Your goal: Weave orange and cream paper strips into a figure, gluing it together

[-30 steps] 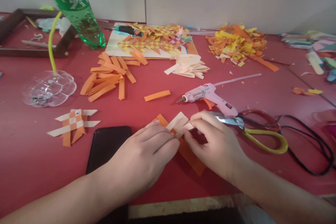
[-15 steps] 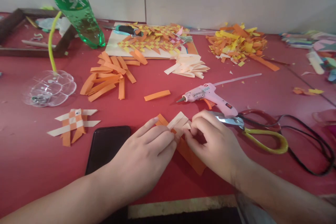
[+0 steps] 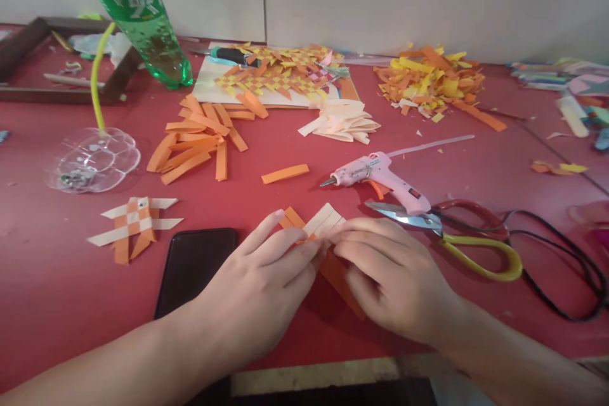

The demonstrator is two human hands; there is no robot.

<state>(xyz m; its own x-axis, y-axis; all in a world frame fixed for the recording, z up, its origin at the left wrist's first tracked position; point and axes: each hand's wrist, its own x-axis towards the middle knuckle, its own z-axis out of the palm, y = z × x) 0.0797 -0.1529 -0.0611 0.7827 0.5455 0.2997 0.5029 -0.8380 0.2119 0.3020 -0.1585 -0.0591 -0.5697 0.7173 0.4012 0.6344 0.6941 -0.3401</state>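
Note:
Both of my hands meet over interlaced paper strips at the front of the red table. Cream strips cross orange strips, partly covered by my fingers. My left hand is closed on the strips from the left, its index finger stretched out. My right hand pinches the strips at their right side, fingertips close to the left ones. A finished-looking woven paper fish, orange and cream, lies to the left. Beside my left wrist is a black phone. Scissors lie behind my right hand.
A pink glue gun lies behind the hands. Piles of orange strips, cream strips and scraps sit farther back. A green bottle, a clear flower-shaped dish and a dark frame are at left.
My right fingers have shifted from lifting a cream strip's end to pressing down at the strips' right edge, the hand turning flatter. My left hand stays nearly in place.

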